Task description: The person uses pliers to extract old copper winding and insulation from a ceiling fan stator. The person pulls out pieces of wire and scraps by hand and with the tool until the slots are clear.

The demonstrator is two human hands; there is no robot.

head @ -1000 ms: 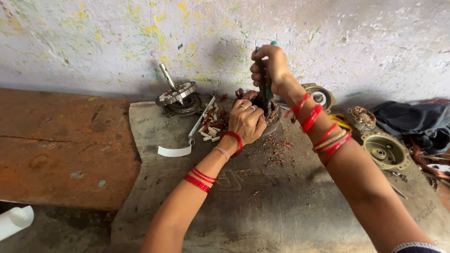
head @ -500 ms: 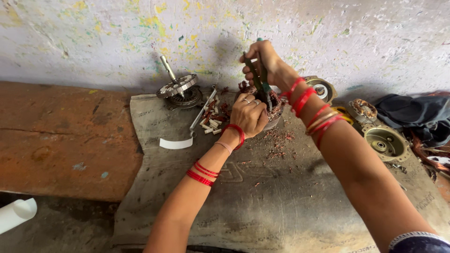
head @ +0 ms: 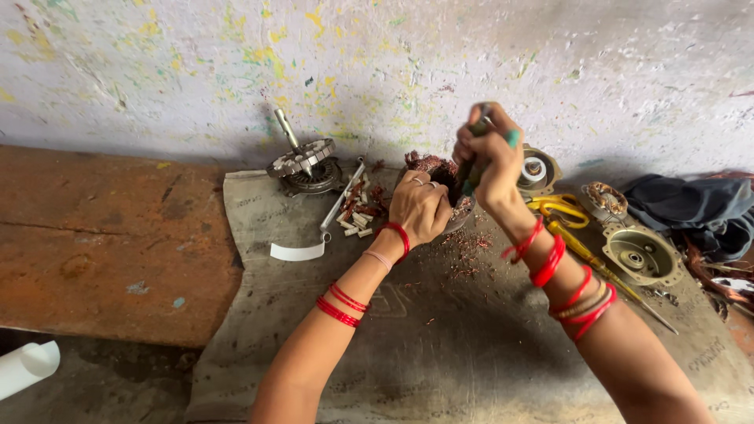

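1. Head view, setting: grey sack mat spread on the floor against a paint-flecked wall; rust-brown slab at left.
2. Wound motor part: round, reddish copper windings, at the mat's far middle.
3. Left hand: fingers closed around the motor part.
4. Right hand: fingers gripping a dark tool, long axis roughly upright, tip down into the part.
5. Nearby: rotor with shaft far left; yellow-handled screwdriver right.

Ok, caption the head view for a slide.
Left hand steadies a copper-wound motor part on a sackcloth mat while the right hand drives a green-handled tool into it.
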